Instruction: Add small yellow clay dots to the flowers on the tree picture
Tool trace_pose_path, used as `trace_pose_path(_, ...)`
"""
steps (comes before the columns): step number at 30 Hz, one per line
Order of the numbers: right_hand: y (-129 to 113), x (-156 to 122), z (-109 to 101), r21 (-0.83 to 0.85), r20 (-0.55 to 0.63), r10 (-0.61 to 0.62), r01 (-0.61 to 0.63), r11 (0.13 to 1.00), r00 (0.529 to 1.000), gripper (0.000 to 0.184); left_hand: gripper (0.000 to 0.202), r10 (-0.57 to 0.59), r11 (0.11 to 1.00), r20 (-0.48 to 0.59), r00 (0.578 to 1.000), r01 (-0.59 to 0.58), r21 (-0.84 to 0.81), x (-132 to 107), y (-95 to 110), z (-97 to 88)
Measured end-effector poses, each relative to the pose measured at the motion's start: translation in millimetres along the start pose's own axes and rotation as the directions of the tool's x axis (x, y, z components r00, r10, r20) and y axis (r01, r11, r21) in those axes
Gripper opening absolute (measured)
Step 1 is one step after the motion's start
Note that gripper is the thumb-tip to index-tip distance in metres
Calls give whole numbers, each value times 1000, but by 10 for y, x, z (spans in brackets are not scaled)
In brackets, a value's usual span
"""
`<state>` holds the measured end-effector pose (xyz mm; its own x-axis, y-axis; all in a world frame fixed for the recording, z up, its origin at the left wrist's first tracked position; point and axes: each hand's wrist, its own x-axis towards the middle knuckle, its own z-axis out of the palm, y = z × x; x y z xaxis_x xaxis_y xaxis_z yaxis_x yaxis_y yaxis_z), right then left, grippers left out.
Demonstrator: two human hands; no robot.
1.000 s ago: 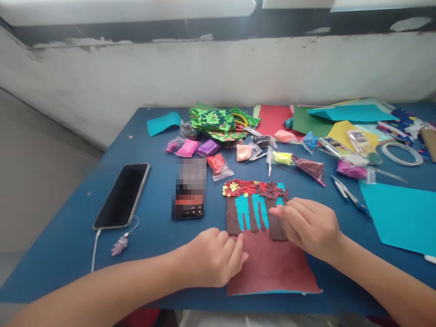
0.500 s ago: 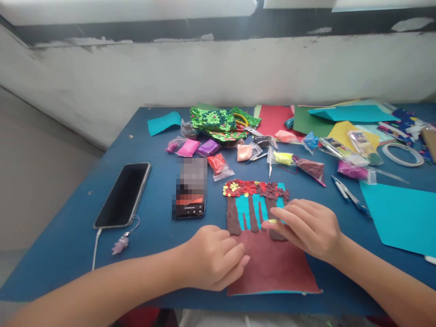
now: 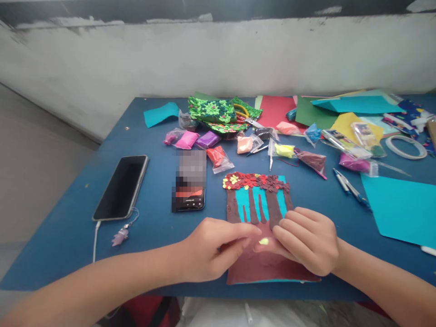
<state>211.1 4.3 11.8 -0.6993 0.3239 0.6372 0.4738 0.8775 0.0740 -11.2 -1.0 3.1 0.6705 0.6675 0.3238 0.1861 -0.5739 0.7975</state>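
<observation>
Both hands meet over the brown clay picture with tree trunks [image 3: 269, 254] on the blue worktop [image 3: 156, 222]. The right hand [image 3: 308, 240] pinches a tiny yellow clay bit [image 3: 263, 241]. The left hand [image 3: 213, 247] has curled fingers touching it.

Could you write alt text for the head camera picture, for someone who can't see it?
Two bare hands, left hand and right hand, meet over a clay picture of brown trees, pinching a small yellow bit of clay between them. On the blue table lie two phones and bags of coloured clay.
</observation>
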Motion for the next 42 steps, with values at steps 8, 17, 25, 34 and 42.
trace_pose_path(8,-43,-12,63,90,53,94,-99,991,994,39,19,157,987,9,988,-157,46,1,-33,21)
trace_pose_path(17,-64,-7,77,130,64,124,-131,983,990,41,19,321,907,43,946,-321,274,-11,-26,11)
trace_pose_path(25,-51,3,75,130,44,93,-98,987,995,54,17,237,959,-8,971,-233,163,-31,-8,20)
trace_pose_path(34,-26,2,14,93,-58,-3,8,996,998,20,25,-312,929,-88,946,284,-238,53,65,-21)
trace_pose_path(42,-110,-88,95,84,-89,9,-1,996,996,19,23,-393,861,-33,919,355,-363,38,68,31)
